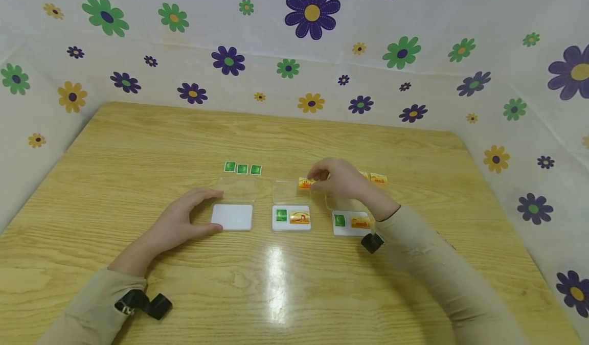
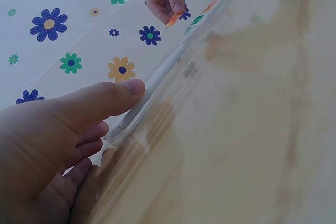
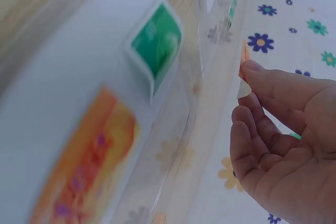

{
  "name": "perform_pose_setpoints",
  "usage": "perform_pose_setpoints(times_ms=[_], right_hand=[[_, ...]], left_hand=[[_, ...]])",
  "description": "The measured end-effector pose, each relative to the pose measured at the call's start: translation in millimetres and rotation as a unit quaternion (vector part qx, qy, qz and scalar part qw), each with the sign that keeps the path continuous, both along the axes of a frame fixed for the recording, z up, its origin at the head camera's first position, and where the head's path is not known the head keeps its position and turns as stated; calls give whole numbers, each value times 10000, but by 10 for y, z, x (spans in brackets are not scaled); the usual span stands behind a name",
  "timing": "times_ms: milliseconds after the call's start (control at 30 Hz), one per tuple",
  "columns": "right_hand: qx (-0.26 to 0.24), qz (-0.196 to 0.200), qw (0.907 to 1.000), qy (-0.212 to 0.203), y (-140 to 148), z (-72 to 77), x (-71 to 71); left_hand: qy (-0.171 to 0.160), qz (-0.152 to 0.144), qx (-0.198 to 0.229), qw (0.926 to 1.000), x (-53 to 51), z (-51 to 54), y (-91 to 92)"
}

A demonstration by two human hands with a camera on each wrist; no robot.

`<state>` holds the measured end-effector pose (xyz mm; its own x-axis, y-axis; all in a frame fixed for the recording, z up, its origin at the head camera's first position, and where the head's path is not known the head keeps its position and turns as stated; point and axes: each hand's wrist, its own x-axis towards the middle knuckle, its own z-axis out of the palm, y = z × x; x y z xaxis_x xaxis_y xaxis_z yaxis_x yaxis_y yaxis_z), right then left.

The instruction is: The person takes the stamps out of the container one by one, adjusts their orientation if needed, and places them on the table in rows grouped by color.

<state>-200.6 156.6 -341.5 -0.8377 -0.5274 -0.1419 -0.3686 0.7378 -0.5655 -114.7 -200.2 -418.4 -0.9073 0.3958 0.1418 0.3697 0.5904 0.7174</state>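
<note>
The right hand [image 1: 340, 181] pinches an orange-yellow sticker [image 1: 305, 183] between thumb and fingertips, above the clear lid of the middle case; in the right wrist view the sticker [image 3: 244, 61] stands edge-on at the fingertips. At the left case, whose white insert [image 1: 232, 217] is bare, the left hand [image 1: 179, 222] rests with thumb at the near corner and fingers by the open lid. The middle case [image 1: 291, 227] and right case [image 1: 345, 231] each carry a green and an orange sticker. In the left wrist view the left thumb touches the case edge [image 2: 152, 85].
Three green stickers [image 1: 242, 168] lie in a row behind the left case. More orange-yellow stickers [image 1: 379, 178] lie behind the right case, partly hidden by the right hand. A flower-patterned cloth [image 1: 257, 33] hangs behind the wooden table [image 1: 184, 140].
</note>
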Motion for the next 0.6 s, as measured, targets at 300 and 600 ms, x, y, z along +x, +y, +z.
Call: perform_pose_setpoints(times_ms=[300,600], right_hand=[[207,-303,9993,107,259,-2,-157],[269,-438,9986,121,458,-61,-273]], left_hand=[[-18,18,-36,10000,3,12,-1],[-45,40,-65,10000,2,14,0]])
